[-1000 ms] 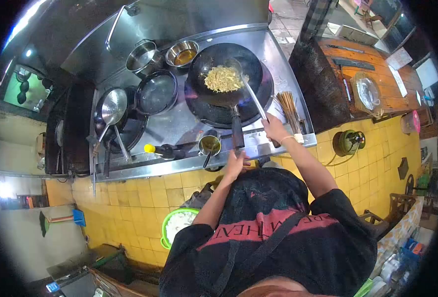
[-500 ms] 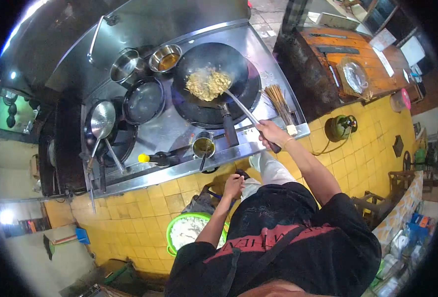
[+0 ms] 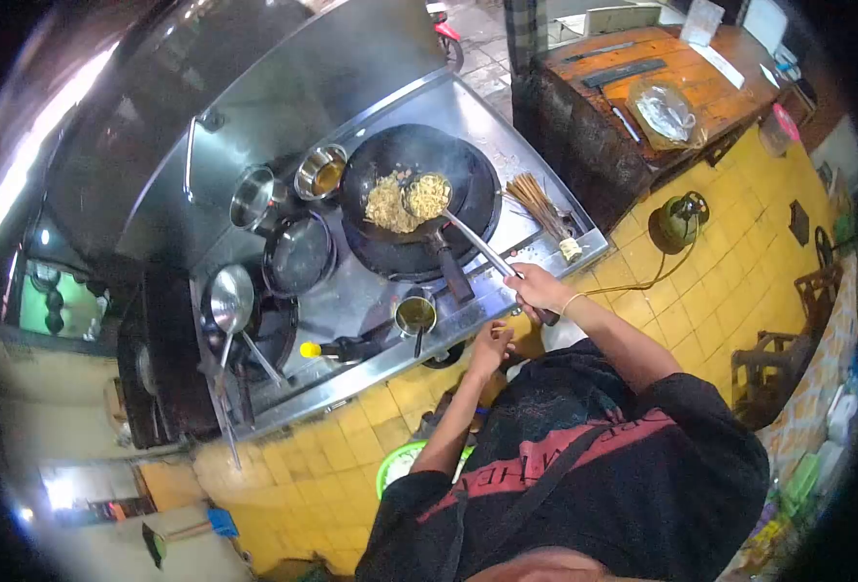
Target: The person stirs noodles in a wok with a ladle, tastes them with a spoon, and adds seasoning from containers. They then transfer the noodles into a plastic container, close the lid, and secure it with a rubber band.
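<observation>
Head view shows wok (image 3: 405, 147) beyond left hand (image 3: 491, 347) and right hand (image 3: 540, 289).

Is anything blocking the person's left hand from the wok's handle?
Nothing visible blocks it. Only the stove's front edge lies between the left hand and the wok's handle. The small metal cup sits to the left, and the ladle, held in the right hand, slants past on the right.

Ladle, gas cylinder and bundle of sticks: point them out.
Ladle (image 3: 482, 246): head view, on its metal handle.
Gas cylinder (image 3: 670, 231): head view, on its rounded body.
Bundle of sticks (image 3: 543, 210): head view, about midway along it.
</observation>
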Demonstrator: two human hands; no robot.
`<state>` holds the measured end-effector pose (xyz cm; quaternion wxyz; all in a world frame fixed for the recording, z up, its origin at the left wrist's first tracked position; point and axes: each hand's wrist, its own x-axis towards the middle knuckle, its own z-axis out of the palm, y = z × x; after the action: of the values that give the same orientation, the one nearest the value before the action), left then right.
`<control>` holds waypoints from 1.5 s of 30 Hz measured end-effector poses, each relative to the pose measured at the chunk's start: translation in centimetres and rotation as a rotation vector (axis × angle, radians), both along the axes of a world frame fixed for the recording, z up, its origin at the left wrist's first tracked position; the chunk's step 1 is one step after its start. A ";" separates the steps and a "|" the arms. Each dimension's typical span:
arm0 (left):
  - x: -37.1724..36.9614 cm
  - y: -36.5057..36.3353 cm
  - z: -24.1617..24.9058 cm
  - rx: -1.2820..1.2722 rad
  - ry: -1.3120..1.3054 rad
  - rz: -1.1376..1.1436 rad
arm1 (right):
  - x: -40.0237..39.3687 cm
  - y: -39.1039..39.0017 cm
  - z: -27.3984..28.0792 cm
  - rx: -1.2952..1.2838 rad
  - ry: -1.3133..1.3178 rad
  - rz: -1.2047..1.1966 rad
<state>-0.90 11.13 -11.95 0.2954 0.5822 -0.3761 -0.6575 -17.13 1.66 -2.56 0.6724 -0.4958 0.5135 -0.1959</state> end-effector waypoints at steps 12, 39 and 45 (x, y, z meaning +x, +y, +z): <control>-12.6 -1.6 6.0 -0.158 0.345 0.103 | -8.3 11.2 -2.4 -0.293 0.148 -0.180; -51.5 13.5 9.2 0.014 0.146 -1.109 | -60.0 60.1 -11.5 0.422 0.492 -2.218; -63.0 12.6 6.9 0.141 0.170 -1.407 | -68.4 63.4 -14.4 0.905 0.686 -2.056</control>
<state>-63.94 23.70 -5.06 -0.2091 0.1658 -0.5949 -0.7582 -85.56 65.02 -17.01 0.1393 0.4093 0.8494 -0.3027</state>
